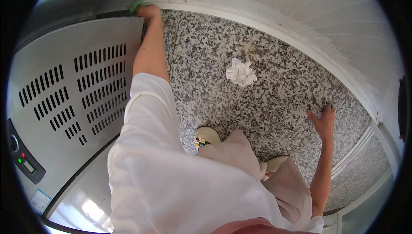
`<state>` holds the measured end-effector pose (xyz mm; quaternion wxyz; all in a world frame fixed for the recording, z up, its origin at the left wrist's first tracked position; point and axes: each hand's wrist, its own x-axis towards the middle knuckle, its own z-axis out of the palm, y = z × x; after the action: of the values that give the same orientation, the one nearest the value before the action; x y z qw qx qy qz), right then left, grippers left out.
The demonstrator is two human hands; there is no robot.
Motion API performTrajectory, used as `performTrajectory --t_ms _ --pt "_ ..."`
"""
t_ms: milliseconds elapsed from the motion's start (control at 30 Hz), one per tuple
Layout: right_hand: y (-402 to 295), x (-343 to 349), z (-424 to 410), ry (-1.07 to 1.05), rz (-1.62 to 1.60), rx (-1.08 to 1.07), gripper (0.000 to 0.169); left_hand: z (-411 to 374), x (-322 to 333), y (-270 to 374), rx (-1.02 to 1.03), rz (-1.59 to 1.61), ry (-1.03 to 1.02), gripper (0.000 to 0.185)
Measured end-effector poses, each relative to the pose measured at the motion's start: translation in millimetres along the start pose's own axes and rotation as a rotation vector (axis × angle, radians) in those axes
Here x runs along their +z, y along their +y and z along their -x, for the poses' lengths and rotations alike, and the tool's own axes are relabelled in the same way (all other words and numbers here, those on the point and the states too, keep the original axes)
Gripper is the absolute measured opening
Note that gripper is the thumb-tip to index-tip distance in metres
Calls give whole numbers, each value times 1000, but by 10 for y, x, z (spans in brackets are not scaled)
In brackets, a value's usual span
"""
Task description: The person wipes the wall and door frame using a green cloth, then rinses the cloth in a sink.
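My left hand reaches far out along the end of a stainless-steel appliance panel. It is closed around a crumpled green cloth, pressed where the appliance meets the pale wall base. Part of that hand's fingers and the cloth's far side are hidden. On the other side, my right hand hangs low over the speckled granite-look floor, thumb spread from the fingers, with nothing visible in it. Whether its fingertips touch the floor I cannot tell. Between the two hands lies a crumpled white tissue on the floor.
The panel has rows of vent slots and a black control unit with lit red and green lights. A white wall with a raised base strip curves around. Pale pipes run low at right. My cream shoes stand below.
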<state>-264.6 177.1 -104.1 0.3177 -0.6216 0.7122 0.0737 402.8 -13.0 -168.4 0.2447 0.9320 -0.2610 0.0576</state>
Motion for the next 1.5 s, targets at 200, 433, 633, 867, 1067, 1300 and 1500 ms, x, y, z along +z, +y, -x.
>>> performTrajectory --t_ms 200,433,633,867,1067,1300,1500 --pt "21 27 0 14 21 -28 60 1389 -300 390 528 94 124 35" --pt "1 4 -9 1 25 -26 63 2476 -754 817 936 377 -174 35" --pt "139 75 -16 59 38 -86 65 1373 -520 422 724 299 23 25" --pt "57 44 -29 12 85 -12 67 1819 -436 1051 218 464 -121 18" --pt "74 50 -28 1 66 -33 67 1970 -495 976 314 719 -201 20" --pt "138 101 -31 54 48 -64 66 1618 -1043 1099 196 727 -310 18" --pt "95 103 -26 90 32 -104 64 1561 -646 774 524 384 -119 19"
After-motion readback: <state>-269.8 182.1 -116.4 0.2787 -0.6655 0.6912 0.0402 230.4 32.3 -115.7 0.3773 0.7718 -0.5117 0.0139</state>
